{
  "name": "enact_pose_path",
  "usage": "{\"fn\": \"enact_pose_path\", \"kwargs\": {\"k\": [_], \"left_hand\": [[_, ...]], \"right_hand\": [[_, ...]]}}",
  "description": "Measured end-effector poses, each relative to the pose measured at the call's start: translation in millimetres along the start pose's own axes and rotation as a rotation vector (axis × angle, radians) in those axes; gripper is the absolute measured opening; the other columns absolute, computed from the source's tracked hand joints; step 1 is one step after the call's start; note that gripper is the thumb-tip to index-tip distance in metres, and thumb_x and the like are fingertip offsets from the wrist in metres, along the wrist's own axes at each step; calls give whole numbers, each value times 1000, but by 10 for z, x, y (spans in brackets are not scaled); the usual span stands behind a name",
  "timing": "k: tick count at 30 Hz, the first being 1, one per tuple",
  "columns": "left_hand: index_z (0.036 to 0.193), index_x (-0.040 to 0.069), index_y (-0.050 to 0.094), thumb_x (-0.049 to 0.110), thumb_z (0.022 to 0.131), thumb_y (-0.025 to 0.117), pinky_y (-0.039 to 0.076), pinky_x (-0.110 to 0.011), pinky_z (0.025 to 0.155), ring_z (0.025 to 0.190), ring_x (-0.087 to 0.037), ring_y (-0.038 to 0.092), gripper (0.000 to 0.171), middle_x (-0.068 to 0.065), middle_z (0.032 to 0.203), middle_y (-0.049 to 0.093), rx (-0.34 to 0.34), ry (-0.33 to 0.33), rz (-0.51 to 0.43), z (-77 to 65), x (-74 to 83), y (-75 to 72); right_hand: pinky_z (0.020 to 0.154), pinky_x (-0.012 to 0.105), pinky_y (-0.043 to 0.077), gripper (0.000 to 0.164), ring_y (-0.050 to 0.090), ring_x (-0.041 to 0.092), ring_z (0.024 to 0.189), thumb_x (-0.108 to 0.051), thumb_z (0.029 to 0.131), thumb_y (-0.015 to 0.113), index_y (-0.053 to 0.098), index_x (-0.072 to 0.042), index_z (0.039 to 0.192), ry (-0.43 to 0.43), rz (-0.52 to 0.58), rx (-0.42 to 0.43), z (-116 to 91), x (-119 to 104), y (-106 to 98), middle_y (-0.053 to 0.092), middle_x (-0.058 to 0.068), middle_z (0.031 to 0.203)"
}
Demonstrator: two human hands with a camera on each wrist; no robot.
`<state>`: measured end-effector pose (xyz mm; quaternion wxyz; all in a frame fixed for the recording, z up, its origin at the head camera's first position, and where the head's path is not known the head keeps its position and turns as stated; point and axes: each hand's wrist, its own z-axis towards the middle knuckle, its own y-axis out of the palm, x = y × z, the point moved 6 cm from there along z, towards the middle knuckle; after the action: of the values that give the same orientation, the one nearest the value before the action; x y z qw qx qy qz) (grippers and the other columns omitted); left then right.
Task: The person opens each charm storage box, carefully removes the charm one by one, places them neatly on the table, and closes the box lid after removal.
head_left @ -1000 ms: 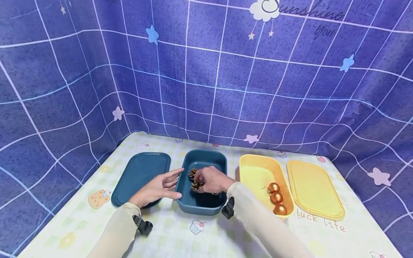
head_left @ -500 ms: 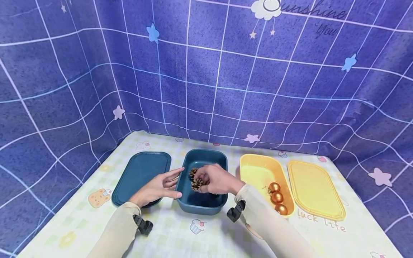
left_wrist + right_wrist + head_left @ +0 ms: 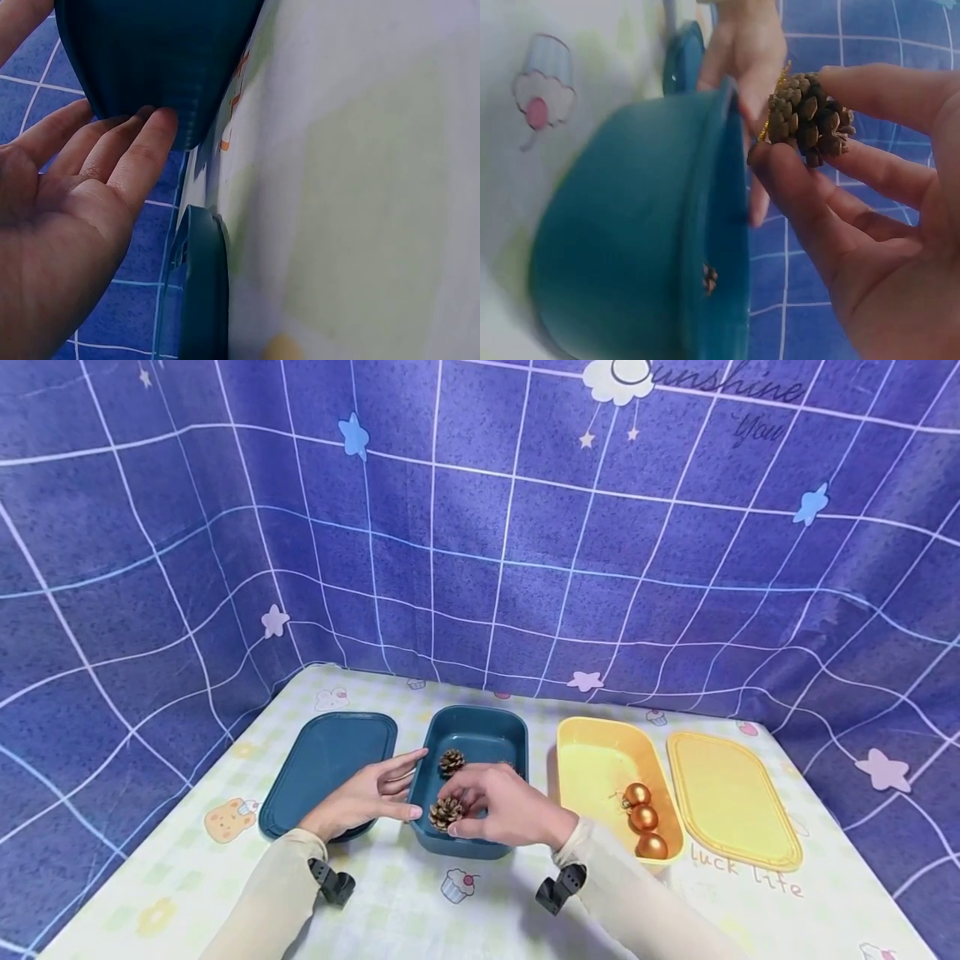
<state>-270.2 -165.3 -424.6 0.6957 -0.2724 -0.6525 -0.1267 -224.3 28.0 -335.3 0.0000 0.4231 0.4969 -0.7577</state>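
Note:
My right hand (image 3: 502, 803) pinches a pine cone (image 3: 446, 814) between thumb and fingers, over the front left of a dark blue box (image 3: 483, 739). In the right wrist view this pine cone (image 3: 806, 116) carries a gold string and is held above the rim. Another pine cone (image 3: 452, 762) lies inside the box, on its left; a further bit of brown shows behind my right hand, mostly hidden. My left hand (image 3: 371, 792) is at the box's left side with fingers extended. In the left wrist view, its fingertips (image 3: 161, 124) touch the outer wall.
A dark blue lid (image 3: 337, 760) lies left of the box, partly behind my left hand. To the right stands a yellow box (image 3: 592, 768) with several shiny copper-coloured baubles (image 3: 642, 819). Beyond it lies a yellow lid (image 3: 735, 802). A patterned cloth covers the table.
My right hand has lifted the pine cone and brought it toward the front left edge of the blue box. My left hand has stayed in place.

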Motion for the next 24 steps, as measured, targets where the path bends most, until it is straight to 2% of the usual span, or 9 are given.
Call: {"fn": "enact_pose_path", "kwargs": {"k": [6, 12, 16, 19, 24], "left_hand": [[162, 15, 20, 17, 88, 77, 38, -38, 123, 153, -37, 26, 93, -13, 169, 21, -11, 8, 5, -9, 24, -2], [161, 18, 23, 19, 89, 77, 37, -41, 123, 153, -37, 27, 91, -11, 169, 20, 1, -4, 19, -20, -5, -9], [161, 20, 24, 19, 88, 78, 37, -39, 123, 153, -37, 27, 91, -11, 169, 21, 1, -3, 18, -20, -11, -13], [161, 21, 24, 19, 88, 78, 37, -39, 124, 153, -37, 27, 91, -11, 169, 21, 0, -4, 20, -20, -15, -17], [161, 19, 24, 19, 87, 78, 36, -41, 124, 153, -37, 28, 91, -11, 169, 21, 4, -3, 19, -16, -16, -13]], "right_hand": [[81, 11, 59, 33, 66, -1, 85, -19, 88, 77, 70, -15, 120, 9, -20, 26, -76, -42, 106, 67, 1, 114], [76, 8, 57, 34, 65, -5, 79, -19, 86, 79, 70, -13, 118, -48, -81, 72, -129, -145, 218, 69, 1, 112], [74, 6, 56, 34, 64, -2, 80, -18, 86, 79, 70, -12, 118, -89, -98, 93, -160, -198, 283, 69, 1, 109], [72, 5, 55, 34, 64, 0, 79, -19, 85, 79, 70, -11, 117, -116, -116, 89, -176, -217, 347, 69, 0, 107], [69, 0, 51, 31, 62, -6, 76, -22, 84, 80, 71, -10, 112, -158, -154, 67, -223, -239, 541, 69, -1, 100]]}}
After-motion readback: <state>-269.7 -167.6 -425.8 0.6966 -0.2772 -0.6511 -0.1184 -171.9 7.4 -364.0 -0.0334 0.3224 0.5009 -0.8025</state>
